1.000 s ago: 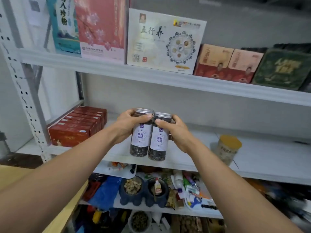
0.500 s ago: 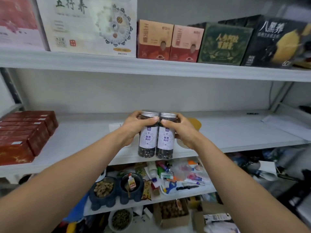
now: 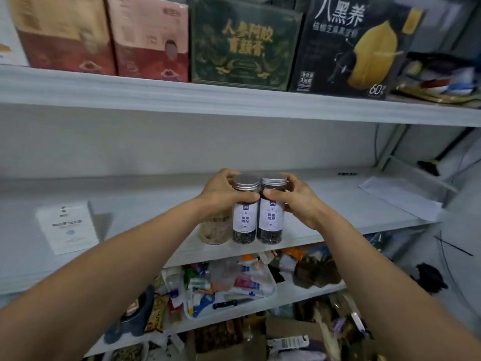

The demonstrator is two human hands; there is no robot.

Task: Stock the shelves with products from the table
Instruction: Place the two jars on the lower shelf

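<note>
Upright now: two jars [image 3: 256,212] side by side, lids up, both hands gripping.

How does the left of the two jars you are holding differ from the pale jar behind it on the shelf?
The left jar holds dark contents; the pale jar holds tan ones. The left jar bears a white label; the pale jar shows none. The left hand grips the left jar near its silver lid, while the pale jar stands on the shelf behind that hand, its top hidden. Both are clear and upright.
</note>
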